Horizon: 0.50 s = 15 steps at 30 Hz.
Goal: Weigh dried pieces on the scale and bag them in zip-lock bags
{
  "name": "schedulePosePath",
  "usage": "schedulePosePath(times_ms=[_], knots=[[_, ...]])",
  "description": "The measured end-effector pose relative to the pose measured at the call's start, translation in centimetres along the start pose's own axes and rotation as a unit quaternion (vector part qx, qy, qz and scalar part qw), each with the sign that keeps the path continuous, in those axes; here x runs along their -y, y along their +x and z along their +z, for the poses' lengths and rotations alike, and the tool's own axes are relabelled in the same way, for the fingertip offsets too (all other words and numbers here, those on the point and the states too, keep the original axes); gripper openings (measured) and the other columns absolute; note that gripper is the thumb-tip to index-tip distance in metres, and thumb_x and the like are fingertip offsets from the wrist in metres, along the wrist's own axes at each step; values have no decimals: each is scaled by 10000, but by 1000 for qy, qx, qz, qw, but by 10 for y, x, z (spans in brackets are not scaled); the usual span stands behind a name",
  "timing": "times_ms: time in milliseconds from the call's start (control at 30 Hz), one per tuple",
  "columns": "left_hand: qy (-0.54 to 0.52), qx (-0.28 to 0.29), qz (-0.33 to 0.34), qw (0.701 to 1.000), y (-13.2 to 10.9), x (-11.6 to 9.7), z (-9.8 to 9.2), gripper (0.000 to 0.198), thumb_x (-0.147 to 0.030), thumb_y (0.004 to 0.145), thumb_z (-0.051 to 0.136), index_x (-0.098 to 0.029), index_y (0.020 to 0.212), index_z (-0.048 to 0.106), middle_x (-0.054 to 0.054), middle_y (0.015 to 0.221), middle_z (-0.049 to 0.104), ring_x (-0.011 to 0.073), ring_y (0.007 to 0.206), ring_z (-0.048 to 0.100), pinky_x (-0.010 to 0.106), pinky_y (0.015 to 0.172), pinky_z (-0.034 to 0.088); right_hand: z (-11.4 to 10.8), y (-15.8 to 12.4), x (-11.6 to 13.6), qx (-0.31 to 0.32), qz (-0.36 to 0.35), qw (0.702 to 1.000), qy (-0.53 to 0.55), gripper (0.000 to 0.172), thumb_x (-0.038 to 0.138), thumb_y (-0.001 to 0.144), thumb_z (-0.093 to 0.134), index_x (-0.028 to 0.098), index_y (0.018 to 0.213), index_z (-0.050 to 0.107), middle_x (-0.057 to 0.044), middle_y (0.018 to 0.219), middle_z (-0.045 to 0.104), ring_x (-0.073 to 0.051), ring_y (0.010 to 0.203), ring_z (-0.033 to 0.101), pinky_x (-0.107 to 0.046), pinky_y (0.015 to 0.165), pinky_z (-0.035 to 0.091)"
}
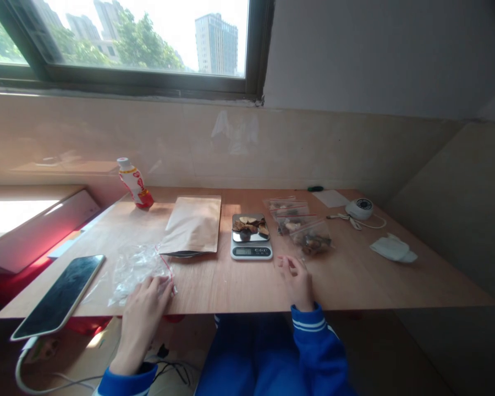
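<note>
My left hand (146, 300) is closed on the near right edge of a pile of clear plastic bags (134, 269) with a red zip strip. Beside the scale, my right hand (297, 278) rests over the table with its fingers curled; whether anything is between them is too small to tell. On the white digital scale (252, 253) lie dried brown and pale pieces (249, 225). A brown paper pouch (196, 223) lies left of the scale, its dark opening towards me. To the right, several filled zip bags (311, 237) overlap in a row.
A phone (60, 297) with a cable overhangs the table's front left edge. A bottle (135, 184) stands at the back left. At the right are a white camera (358, 209) with its cord, a crumpled tissue (393, 248), a paper sheet (330, 198) and a dark green object (315, 188).
</note>
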<state>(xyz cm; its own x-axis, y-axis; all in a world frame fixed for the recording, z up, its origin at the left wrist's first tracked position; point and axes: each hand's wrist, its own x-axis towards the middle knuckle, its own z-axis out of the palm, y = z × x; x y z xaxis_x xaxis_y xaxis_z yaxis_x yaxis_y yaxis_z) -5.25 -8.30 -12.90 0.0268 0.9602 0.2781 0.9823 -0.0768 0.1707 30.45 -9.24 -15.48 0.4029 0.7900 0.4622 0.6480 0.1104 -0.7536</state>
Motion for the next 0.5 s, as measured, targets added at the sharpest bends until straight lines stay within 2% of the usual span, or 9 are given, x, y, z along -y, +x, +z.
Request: schedulePosePath(times_ms=[100,167,233,300,333,433,500], knots=[[-40,-34,-20,998,-3,-9,-17,241,-388,868,426,-205,826,577,61,831,659,253,783,613,380,734,430,-3,0,4,-3,-3,1000,4,368,439,913,437,189,860,702,-75,786,704,-216,783,644,-345,764,499],[-67,-119,-43,990,-7,-18,-29,223,-412,854,471,-206,826,551,45,786,651,240,720,606,392,732,439,-4,-1,16,10,-6,1000,17,341,423,913,451,194,856,698,-65,772,697,-216,789,639,-359,792,486],[-99,-240,-43,965,-11,-32,-37,203,-404,841,523,-202,840,542,40,766,634,234,700,598,391,714,457,-5,-5,39,45,-7,997,59,312,403,920,459,200,865,690,-53,771,690,-206,787,637,-345,777,485],[-157,-334,13,929,-12,-50,-38,155,-337,827,583,-194,868,543,44,803,629,224,754,613,375,724,482,-3,-9,71,100,-13,986,129,291,386,933,454,205,899,679,-46,817,692,-183,792,645,-318,767,491],[-195,-353,56,913,-12,-61,-36,138,-284,818,608,-189,893,542,48,843,630,216,799,624,363,742,495,-1,-12,87,135,-16,976,169,285,382,940,447,209,936,673,-47,868,696,-178,833,650,-307,777,496],[-282,-312,181,889,-8,-94,-25,197,-153,817,611,-180,996,532,68,968,627,192,917,629,333,784,519,8,-15,129,205,-13,942,266,284,393,939,460,213,1087,622,-44,931,701,-163,856,660,-285,767,517],[-310,-264,229,884,-5,-112,-16,241,-144,835,593,-175,1063,523,99,1079,610,202,1022,606,348,839,522,13,-14,143,202,6,932,300,278,397,920,501,209,1091,613,-42,923,708,-155,819,668,-276,746,532]])
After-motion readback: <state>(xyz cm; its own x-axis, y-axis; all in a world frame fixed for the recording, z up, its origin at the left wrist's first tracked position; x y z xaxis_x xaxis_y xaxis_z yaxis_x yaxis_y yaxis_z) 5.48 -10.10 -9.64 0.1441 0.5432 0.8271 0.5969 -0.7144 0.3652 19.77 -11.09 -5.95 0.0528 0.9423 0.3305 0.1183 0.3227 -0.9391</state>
